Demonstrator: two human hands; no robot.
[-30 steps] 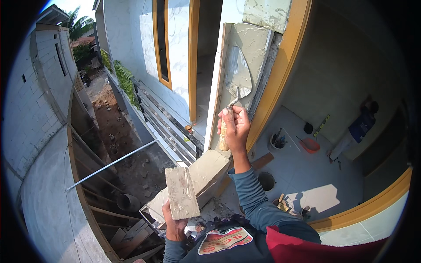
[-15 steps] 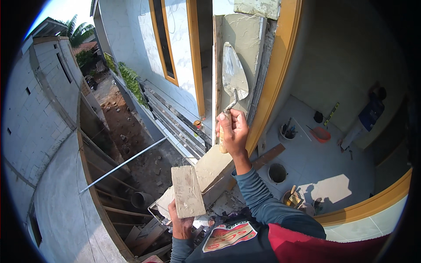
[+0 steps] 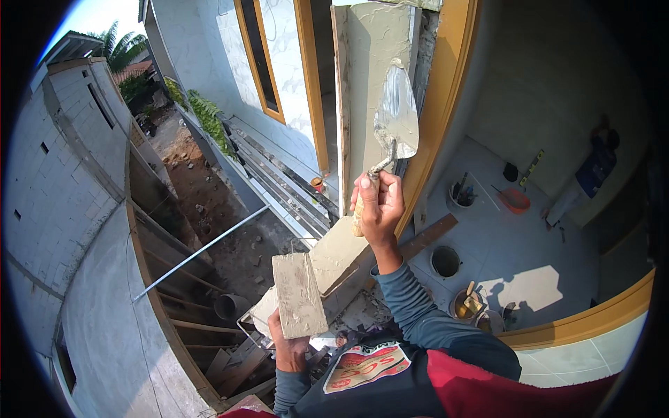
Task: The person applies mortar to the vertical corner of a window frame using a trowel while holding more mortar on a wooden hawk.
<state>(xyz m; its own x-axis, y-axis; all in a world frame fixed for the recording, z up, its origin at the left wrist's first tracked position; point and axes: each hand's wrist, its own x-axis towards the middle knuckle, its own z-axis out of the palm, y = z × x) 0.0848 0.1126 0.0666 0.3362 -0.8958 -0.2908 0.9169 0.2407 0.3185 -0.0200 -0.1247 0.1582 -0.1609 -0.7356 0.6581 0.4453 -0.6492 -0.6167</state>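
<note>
My right hand (image 3: 380, 205) is closed around the wooden handle of a pointed trowel (image 3: 397, 111), its blade up and smeared with grey mortar. The blade lies over the right edge of a narrow strip of fresh mortar (image 3: 362, 90) on a column; whether it touches is hard to tell. Thin straight edging boards (image 3: 341, 111) border that strip. Lower down, my left hand (image 3: 287, 345) grips the bottom of a rectangular, mortar-coated board (image 3: 300, 292), its flat face toward me. The fingers behind it are hidden.
Beneath the board runs a mortar-covered ledge (image 3: 339, 252). An orange door frame (image 3: 446, 90) stands right of the column. Indoors are buckets (image 3: 444, 260), a red basin (image 3: 514, 200), a level (image 3: 532, 167) and another person (image 3: 596, 167). Left, a pale pole (image 3: 202, 252) spans a drop with rubble.
The trowel has shifted right across the mortar strip, from its middle to its right edge, and its blade has tilted. My left hand still holds the board in nearly the same place.
</note>
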